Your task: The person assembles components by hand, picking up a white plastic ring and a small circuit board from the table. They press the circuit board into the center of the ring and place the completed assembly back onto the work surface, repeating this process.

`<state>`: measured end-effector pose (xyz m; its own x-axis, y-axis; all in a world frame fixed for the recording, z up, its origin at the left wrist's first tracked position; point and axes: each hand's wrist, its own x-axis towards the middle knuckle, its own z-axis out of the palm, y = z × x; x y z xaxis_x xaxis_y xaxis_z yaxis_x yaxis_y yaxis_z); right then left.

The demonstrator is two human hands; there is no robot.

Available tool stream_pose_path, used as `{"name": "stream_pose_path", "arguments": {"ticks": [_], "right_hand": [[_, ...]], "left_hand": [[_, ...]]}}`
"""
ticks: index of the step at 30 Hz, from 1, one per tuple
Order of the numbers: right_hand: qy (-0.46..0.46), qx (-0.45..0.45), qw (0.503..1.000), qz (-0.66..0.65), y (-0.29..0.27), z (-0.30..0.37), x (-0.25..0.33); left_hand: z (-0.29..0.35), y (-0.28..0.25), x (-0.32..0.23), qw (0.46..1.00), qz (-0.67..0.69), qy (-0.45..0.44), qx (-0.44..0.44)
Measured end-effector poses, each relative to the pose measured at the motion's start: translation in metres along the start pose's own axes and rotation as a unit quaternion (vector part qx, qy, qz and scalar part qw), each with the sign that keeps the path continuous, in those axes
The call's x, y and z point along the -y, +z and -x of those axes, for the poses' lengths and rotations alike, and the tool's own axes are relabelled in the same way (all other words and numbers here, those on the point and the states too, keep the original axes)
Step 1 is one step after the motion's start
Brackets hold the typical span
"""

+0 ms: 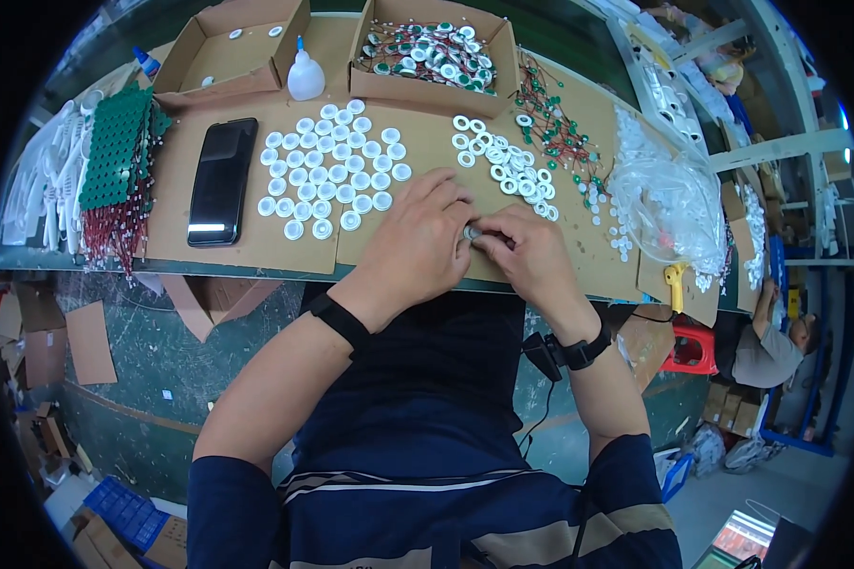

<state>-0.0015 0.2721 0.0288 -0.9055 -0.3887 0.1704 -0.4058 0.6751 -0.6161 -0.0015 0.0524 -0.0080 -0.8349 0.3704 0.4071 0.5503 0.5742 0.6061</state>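
Note:
At the table's near edge my left hand (425, 235) and my right hand (533, 254) meet, fingers closed around a small round piece (471, 232). The piece looks pale and mostly lies hidden behind the fingers. Left of my hands, many round white caps (319, 174) are spread in a loose group on the cardboard sheet (370, 248). A cluster of white rings (514, 173) lies just beyond my right hand. Further right are small green discs with red wires (562, 131) and small white plugs (621, 239).
A cardboard box (435, 87) of wired white-and-green pieces stands at the back, near a white squeeze bottle (306, 76) and another box (220, 82). A black phone (222, 185) and green board panels (116, 152) lie left. Clear plastic bags (669, 204) lie right; a person (769, 351) sits beyond.

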Motion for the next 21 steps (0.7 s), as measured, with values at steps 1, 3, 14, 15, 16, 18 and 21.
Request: {"name": "stream_pose_path", "arguments": {"ticks": [1, 3, 14, 15, 16, 18, 21], "right_hand": [[0.002, 0.0, 1.0, 0.003, 0.0005, 0.0, 0.001], [0.008, 0.001, 1.0, 0.008, 0.0016, 0.0004, 0.0028], [-0.008, 0.005, 0.999, 0.035, -0.0009, -0.0009, 0.0011], [-0.015, 0.005, 0.999, 0.035, -0.0012, -0.0009, 0.0012], [-0.014, 0.004, 0.999, 0.036, -0.0013, -0.0004, 0.0011], [-0.022, -0.004, 1.0, 0.021, -0.0019, -0.0002, -0.0003], [-0.021, -0.007, 1.0, 0.012, -0.0016, 0.002, 0.0]], "left_hand": [[0.0007, 0.0, 0.0005, 1.0, 0.001, -0.003, 0.002], [0.0021, 0.0002, 0.0018, 1.0, 0.003, -0.01, 0.006], [0.0001, 0.0023, 0.0027, 1.0, 0.014, -0.018, 0.001], [-0.0002, 0.0014, 0.0024, 1.0, 0.017, -0.02, 0.003], [-0.0003, 0.0012, 0.0022, 1.0, 0.018, -0.019, 0.003], [-0.0016, 0.0002, 0.001, 1.0, 0.02, -0.02, 0.003], [-0.0001, -0.0006, 0.0, 1.0, 0.024, -0.02, 0.002]]}}
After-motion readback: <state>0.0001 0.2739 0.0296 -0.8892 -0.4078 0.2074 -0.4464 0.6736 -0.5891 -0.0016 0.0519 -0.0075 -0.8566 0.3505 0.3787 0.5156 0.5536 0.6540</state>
